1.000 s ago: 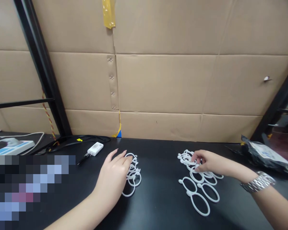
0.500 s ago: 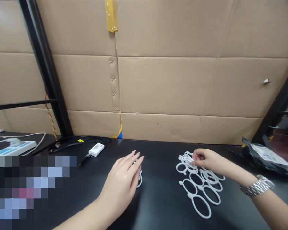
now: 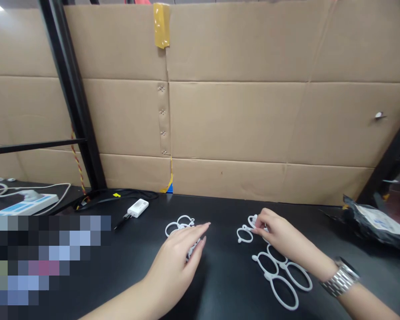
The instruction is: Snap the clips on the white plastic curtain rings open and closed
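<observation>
My left hand (image 3: pixel 175 264) hovers palm down with fingers stretched out. It partly covers a small group of white plastic rings (image 3: pixel 166 229), whose far loops show beyond its knuckles. To the right, my right hand (image 3: pixel 276 230) has thumb and fingertips pinched together at a cluster of joined white rings (image 3: pixel 239 240). The pinch seems to be on one of these rings, though the fingers hide the exact spot. Nearer me lie more large white rings (image 3: pixel 269 276), linked by small round knobs, flat on the black table (image 3: pixel 226 275). My right wrist wears a metal watch (image 3: pixel 340 278).
A white adapter (image 3: pixel 138 208) with a black plug lies left of the rings. Farther left are a power strip (image 3: pixel 36 203) and cables. A black plastic package (image 3: pixel 376 226) sits at the right. Cardboard (image 3: pixel 233 124) walls off the back, between black metal posts (image 3: pixel 71 98).
My right hand has shifted left over the ring cluster. My left hand has drawn slightly nearer and right, uncovering white rings beyond it. The view has turned slightly left.
</observation>
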`<state>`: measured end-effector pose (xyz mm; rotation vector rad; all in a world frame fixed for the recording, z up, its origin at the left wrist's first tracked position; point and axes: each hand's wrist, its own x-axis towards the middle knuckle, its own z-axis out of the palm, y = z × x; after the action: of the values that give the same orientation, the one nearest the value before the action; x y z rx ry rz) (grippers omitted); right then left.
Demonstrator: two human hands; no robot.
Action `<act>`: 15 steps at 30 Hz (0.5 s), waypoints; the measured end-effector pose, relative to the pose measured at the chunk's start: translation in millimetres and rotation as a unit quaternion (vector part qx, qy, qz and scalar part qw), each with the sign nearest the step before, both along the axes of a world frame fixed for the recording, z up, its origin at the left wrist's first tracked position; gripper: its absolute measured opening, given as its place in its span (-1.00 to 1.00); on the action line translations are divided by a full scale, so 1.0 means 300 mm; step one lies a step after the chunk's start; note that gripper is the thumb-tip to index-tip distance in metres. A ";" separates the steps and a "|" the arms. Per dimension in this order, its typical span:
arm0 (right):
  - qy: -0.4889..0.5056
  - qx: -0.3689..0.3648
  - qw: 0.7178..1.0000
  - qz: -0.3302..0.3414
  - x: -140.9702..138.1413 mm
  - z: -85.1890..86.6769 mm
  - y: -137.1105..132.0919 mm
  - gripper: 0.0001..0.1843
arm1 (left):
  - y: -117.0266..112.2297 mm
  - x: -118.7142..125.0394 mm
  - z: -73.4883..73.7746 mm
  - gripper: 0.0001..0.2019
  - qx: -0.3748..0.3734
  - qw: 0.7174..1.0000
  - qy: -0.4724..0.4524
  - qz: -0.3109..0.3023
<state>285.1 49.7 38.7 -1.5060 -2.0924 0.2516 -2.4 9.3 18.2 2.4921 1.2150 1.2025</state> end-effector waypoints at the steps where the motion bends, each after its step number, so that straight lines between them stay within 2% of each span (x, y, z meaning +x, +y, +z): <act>1: -0.006 0.005 1.000 0.003 -0.014 -0.003 -0.007 -0.84 | 0.000 0.002 0.003 -0.67 -0.023 1.000 -0.011 0.000; 4: -0.028 0.029 0.999 0.036 -0.083 0.002 -0.060 -0.84 | -0.005 0.009 0.011 -0.71 -0.110 0.992 -0.056 -0.007; 6: -0.077 0.079 0.989 0.099 -0.146 0.005 -0.111 -0.83 | -0.008 0.016 0.014 -0.71 -0.164 0.983 -0.085 -0.021; 8: -0.158 0.124 0.966 0.165 -0.205 0.000 -0.160 -0.82 | -0.011 0.024 0.014 -0.70 -0.205 0.971 -0.114 -0.048; 11: -0.256 0.183 0.921 0.229 -0.260 -0.017 -0.202 -0.80 | -0.013 0.034 0.009 -0.74 -0.240 0.958 -0.134 -0.082; 15: -0.316 0.242 0.879 0.262 -0.278 -0.029 -0.208 -0.77 | -0.013 0.041 -0.002 -0.82 -0.258 0.957 -0.115 -0.062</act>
<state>201.9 -12.6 29.9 -0.7420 -2.7674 -0.6244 9.9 5.4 17.6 1.9564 1.1163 0.9558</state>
